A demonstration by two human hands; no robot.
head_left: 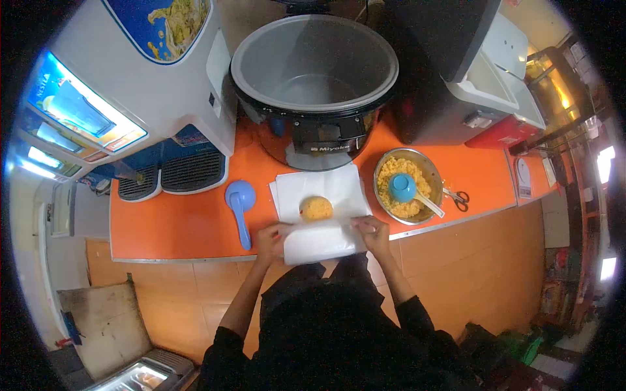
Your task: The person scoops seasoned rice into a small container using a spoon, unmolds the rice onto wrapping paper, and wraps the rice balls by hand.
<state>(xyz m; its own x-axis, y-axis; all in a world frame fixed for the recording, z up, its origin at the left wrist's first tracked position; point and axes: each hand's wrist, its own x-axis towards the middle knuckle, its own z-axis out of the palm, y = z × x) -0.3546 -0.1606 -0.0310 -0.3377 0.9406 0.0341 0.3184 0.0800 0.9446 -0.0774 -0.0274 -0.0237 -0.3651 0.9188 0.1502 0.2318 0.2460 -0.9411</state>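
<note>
Black clothing [339, 326]; left hand [269, 242], right hand [374, 235] gripping white paper [325, 245]; orange counter [173, 228]; tiled floor [463, 274] below.

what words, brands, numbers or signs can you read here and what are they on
"Miyako": on the front of the rice cooker
"NESTLE": on the lit front panel of the drinks machine
Too small or blurred to read: the other print on the drinks machine's lit panels, and the marking on the small white device at the right
No numbers can be read
</note>
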